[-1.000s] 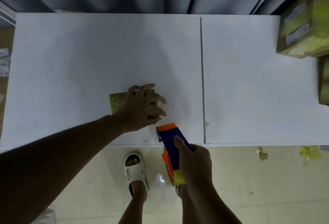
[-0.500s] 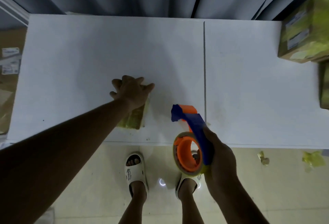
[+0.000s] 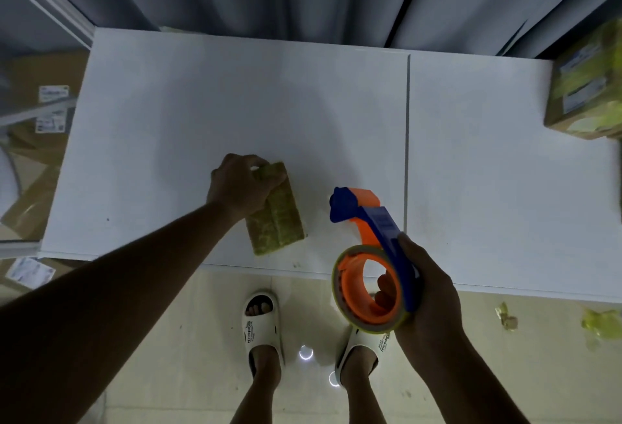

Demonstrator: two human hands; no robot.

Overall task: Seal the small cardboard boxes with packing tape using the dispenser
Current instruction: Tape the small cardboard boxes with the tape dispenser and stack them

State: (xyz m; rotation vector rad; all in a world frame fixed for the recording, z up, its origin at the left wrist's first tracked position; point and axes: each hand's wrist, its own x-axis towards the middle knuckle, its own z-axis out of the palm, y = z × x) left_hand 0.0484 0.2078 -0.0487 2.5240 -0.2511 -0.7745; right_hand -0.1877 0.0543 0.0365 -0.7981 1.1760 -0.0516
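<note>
Yellow-green tape covers the small cardboard box (image 3: pixel 275 213), which lies flat on the white counter (image 3: pixel 202 114) close to its near edge, left of the seam between the two counter panels. The left hand (image 3: pixel 240 184) is closed around the box's far end, fingers curled over the top edge and the palm against its left side. The right hand (image 3: pixel 425 292) is wrapped firmly around the blue and orange tape dispenser (image 3: pixel 373 255), thumb lying along the blue handle and fingertips showing through the orange hub of the tape roll (image 3: pixel 350 309). The dispenser is held above the counter's near edge, its blue head pointing away from the person, just right of the box and not touching it.
</note>
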